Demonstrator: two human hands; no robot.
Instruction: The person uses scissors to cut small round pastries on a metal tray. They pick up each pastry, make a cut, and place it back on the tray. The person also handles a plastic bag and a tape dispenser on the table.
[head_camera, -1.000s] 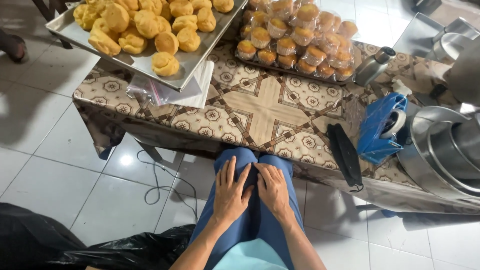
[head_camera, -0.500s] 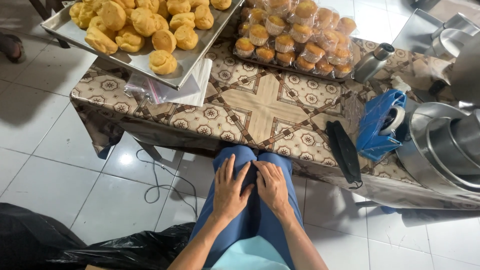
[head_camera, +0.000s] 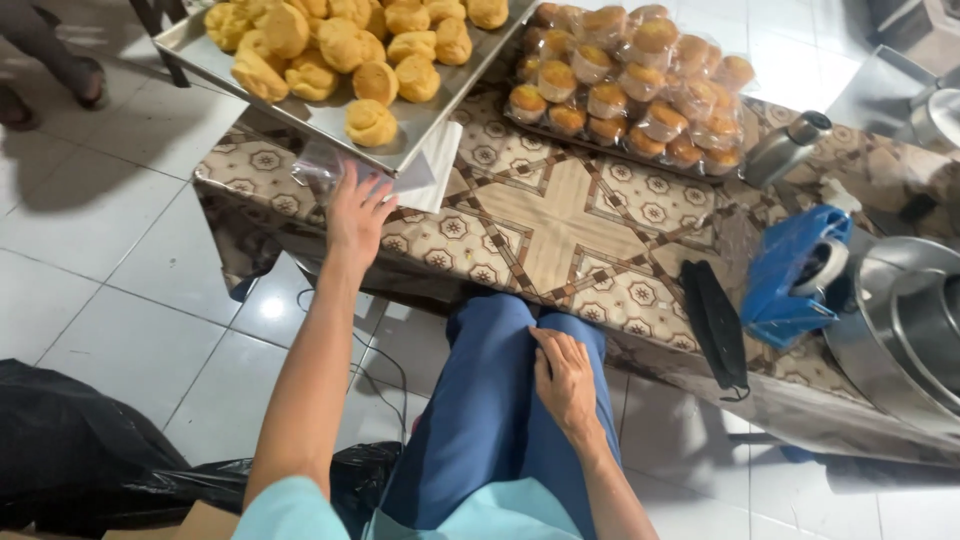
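Note:
My left hand (head_camera: 358, 212) is stretched out to the table's near left corner, fingers spread, touching a pile of clear plastic bags (head_camera: 325, 165) that lies under the edge of a metal tray (head_camera: 420, 125). The tray carries several golden round buns (head_camera: 370, 122). My right hand (head_camera: 565, 375) rests flat on my thigh in blue trousers, holding nothing.
The patterned table (head_camera: 540, 215) also bears bagged muffins (head_camera: 630, 80), a steel flask (head_camera: 785, 148), a blue tape dispenser (head_camera: 795, 270), a black flat object (head_camera: 715, 320) and steel bowls (head_camera: 910, 320). A black bag (head_camera: 80, 450) lies on the floor at left. Another person's foot (head_camera: 50, 60) is at top left.
My left hand left my thigh and reached forward to the plastic bags under the tray. My right hand stayed on my leg.

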